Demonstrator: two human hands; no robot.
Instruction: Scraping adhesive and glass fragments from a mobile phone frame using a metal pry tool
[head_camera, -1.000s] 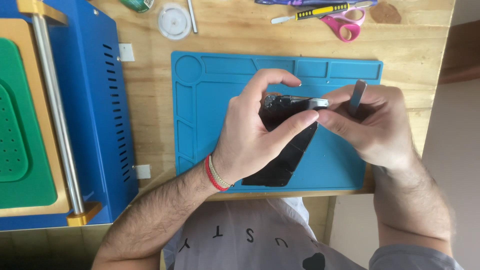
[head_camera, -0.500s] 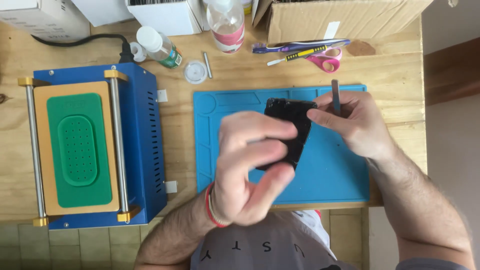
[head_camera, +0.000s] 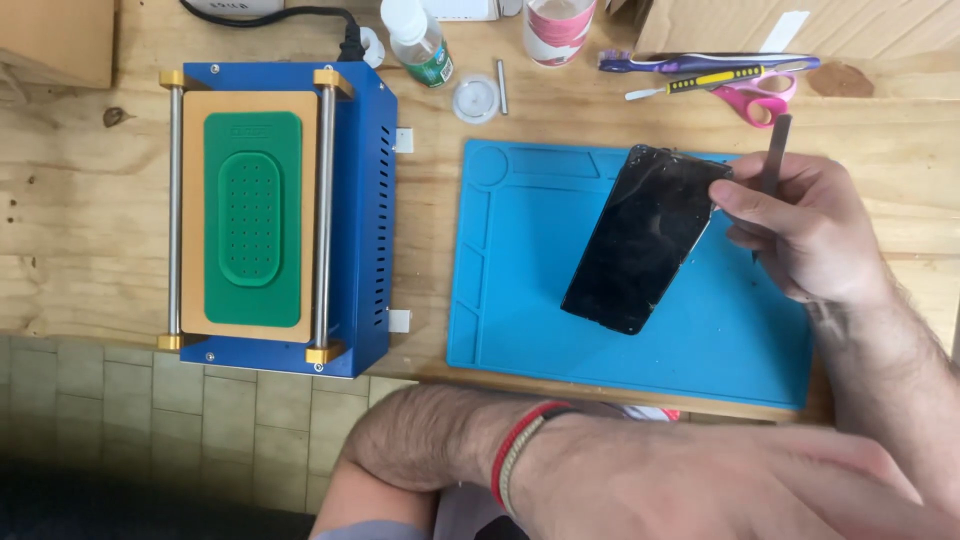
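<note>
A black phone with a cracked, dusty screen is tilted over the blue work mat. My right hand pinches its upper right corner with the fingertips. A thin grey metal pry tool sticks up from the same hand. My left hand is low and close to the camera at the bottom edge, away from the phone, with a red band on its wrist. Its fingers are blurred and partly out of frame.
A blue machine with a green pad stands on the wooden table left of the mat. Pink scissors, a yellow-black screwdriver, a small bottle, a round lid and a cardboard box lie along the back.
My left hand has let go of the phone and dropped back toward my body. The right hand alone keeps the phone, now over the mat's right half.
</note>
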